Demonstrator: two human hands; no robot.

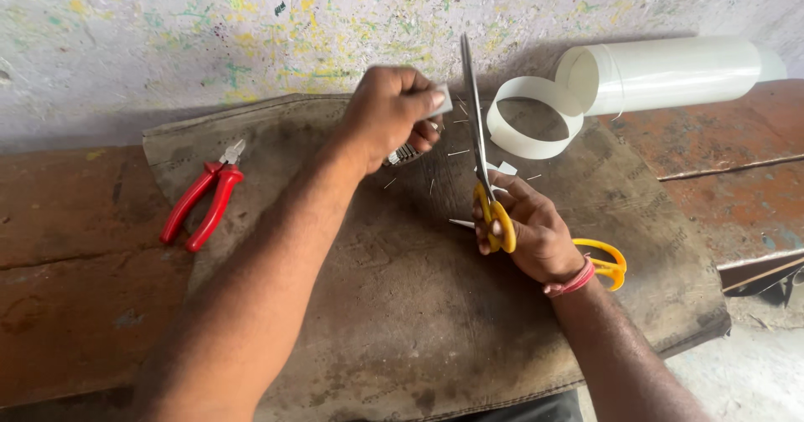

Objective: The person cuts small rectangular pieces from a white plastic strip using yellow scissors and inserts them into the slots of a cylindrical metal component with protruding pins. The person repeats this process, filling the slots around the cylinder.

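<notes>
Scissors (486, 150) with yellow handles stand nearly upright in the right hand (532, 234), the long blades parted and pointing away from the person toward the paint-flecked wall (167, 28). The fingers of that hand are curled through one yellow loop, while the other loop sticks out behind the wrist, beside a red thread band (571, 281).

The left hand (389, 112) hovers just left of the blades, higher up, closed around a small pale strip (441, 102) pinched under the thumb; its tip reaches toward the blades without clearly touching them. Something dark and ribbed shows beneath the fingers, perhaps a second piece, though it is too hidden to tell.

Both hands work over a worn brown mat (402, 305) laid across a rust-coloured bench (75, 288). Thin slivers and small white offcuts (505, 169) lie scattered on the mat near the blades. Red-handled pliers (205, 200) rest well to the left, at the mat's edge. Beyond the scissors, a roll of white sheet (670, 74) lies on its side against the wall, with a loose curled white band (532, 116) in front of its open end.
</notes>
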